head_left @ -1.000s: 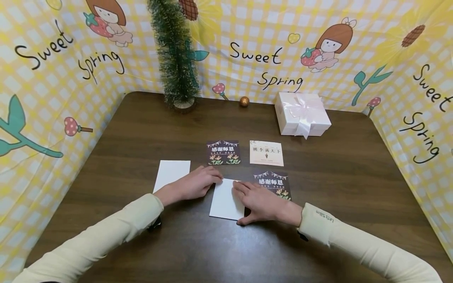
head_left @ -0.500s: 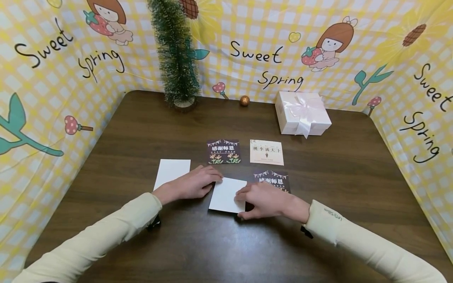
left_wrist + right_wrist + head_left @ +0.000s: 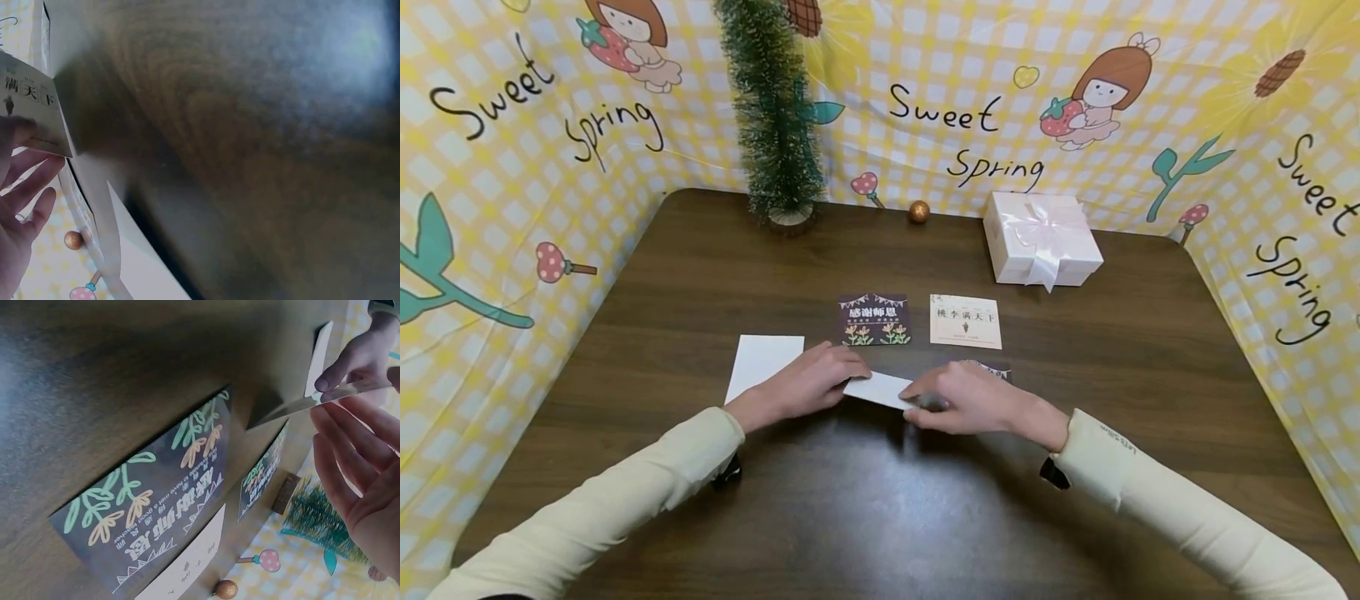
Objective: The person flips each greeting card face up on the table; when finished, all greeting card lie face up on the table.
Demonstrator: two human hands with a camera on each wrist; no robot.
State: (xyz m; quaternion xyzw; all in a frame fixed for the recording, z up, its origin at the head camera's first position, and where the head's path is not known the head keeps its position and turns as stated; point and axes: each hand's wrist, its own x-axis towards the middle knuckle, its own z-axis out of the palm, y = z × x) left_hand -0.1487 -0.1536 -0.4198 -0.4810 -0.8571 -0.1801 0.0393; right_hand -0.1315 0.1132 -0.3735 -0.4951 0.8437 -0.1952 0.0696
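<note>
1. While shown from overhead as only a white sliver, spot the held card [image 3: 877,388] at mid-table, tilted, slung between two hands! Take that as the clock's centre, with twelve towards the far side of the table [image 3: 880,533].
2. Pinched near the ten o'clock corner by the left hand [image 3: 808,379], fingers bent. Pinched on the three o'clock edge by the right hand [image 3: 973,400], thumb and fingers on opposite faces. Impossible to tell how hard.
3. Over to the left wrist view: look, printed underneath, dark characters on pale stock! Nearly edge-on in the right wrist view, and very thin.
4. Judge it featherlight, probably stiff enough to keep flat, yet likely to bow if squeezed inward. Perhaps a touch slick; hardly breakable, but easily creased at the corners.
5. Best taken by opposite edges, three and nine, with fingertips only. For any lying flat, hook a nail under one edge first.
6. Now round the dial: see a dark card [image 3: 872,319] at twelve, a cream card [image 3: 966,321] at two, a second dark card [image 3: 156,481] at three, partly behind the right hand, and a blank white card [image 3: 763,360] at nine, partly hidden by the left.
7. Farther out, find a small tree [image 3: 775,125] at eleven and a ribboned box [image 3: 1043,242] at two.
</note>
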